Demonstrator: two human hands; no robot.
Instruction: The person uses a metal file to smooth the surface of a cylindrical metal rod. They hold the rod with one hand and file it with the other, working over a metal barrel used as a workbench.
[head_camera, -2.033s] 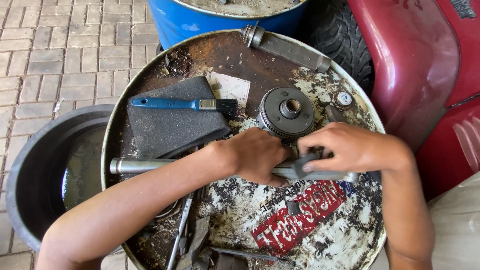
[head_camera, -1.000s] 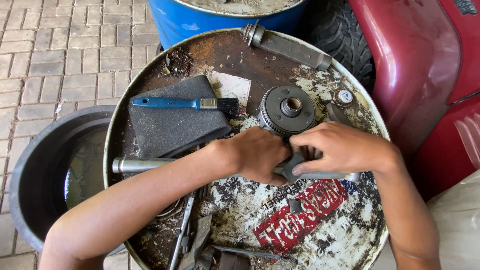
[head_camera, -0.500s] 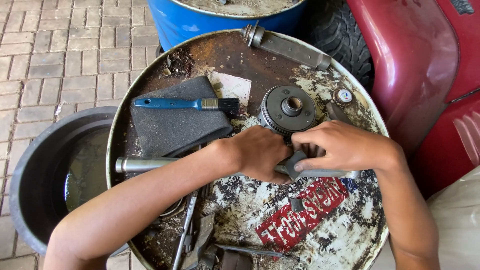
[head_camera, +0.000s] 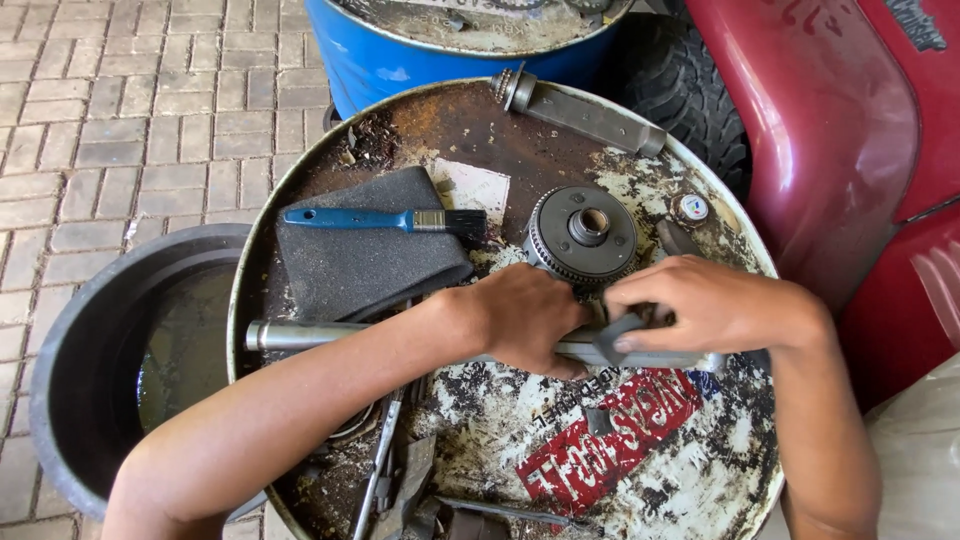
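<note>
Both hands grip one steel shaft (head_camera: 300, 335) lying across the drum lid (head_camera: 740, 250): left hand (head_camera: 525, 318) wraps its middle, right hand (head_camera: 700, 305) pinches a grey piece (head_camera: 615, 338). Greasy metal could slip, knocking the far gear (head_camera: 583, 235).

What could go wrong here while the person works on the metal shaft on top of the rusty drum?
1. The long metal shaft lies across the drum lid with its end near the rim; if the left hand loosens, it may roll off toward the black tub.
2. The right hand presses a grey piece next to the toothed gear hub; a slip could scrape knuckles.
</note>
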